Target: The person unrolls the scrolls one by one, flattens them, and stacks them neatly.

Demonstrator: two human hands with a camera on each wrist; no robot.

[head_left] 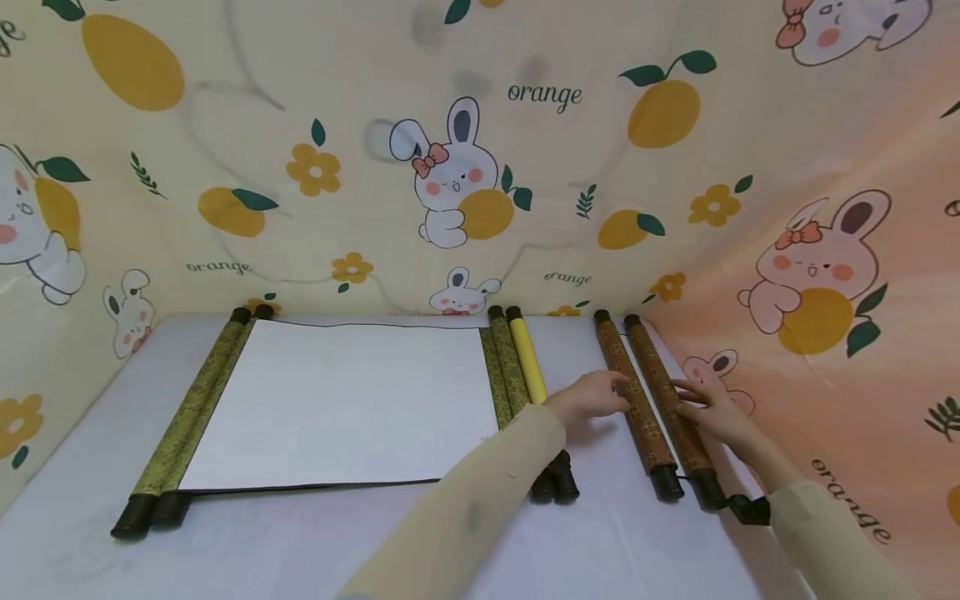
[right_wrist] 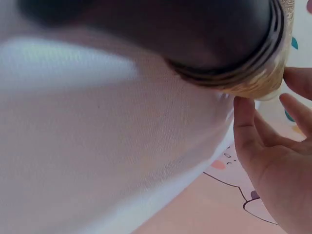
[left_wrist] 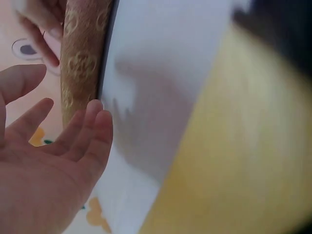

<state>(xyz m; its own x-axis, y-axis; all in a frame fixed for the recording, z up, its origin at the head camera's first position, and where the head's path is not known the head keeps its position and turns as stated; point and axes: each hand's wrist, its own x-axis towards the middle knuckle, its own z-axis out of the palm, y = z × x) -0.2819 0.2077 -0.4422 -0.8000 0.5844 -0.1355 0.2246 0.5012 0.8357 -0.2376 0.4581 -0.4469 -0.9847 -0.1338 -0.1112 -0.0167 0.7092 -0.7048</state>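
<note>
Two brown rolls, long cylinders in brocade-like fabric, raised pale floral medallions, dark caps at each end; right wrist view shows ridged rings on a smooth dark cap. Left brown roll (head_left: 642, 421) and right brown roll (head_left: 667, 400) lie nearly parallel, a narrow gap between, near the right edge of the counter (head_left: 300, 546), far ends close to its back edge. Counter top is pale, smooth, cloth-like in the right wrist view.

Left hand (head_left: 588, 394) is at the inner side of the left brown roll, about mid-length, palm showing in left wrist view, fingers loosely extended and spread, nothing gripped; fingertips overlap the roll's edge there, contact cannot be told. Right hand (head_left: 718, 414) is at the outer side of the right brown roll, fingers apart and slightly bent, fingertips against the fabric, not wrapped round it.

Left of these: white sheet (head_left: 337, 400), flat, matte, thin dark borders, between mottled green rolls (head_left: 195, 408) toward the counter's left edge and another green roll (head_left: 510, 367). Yellow roll (head_left: 528, 354), plain, just beside that one. Beige sleeves (head_left: 465, 508) on both arms. Printed rabbit-and-orange cloth (head_left: 570, 167) behind
</note>
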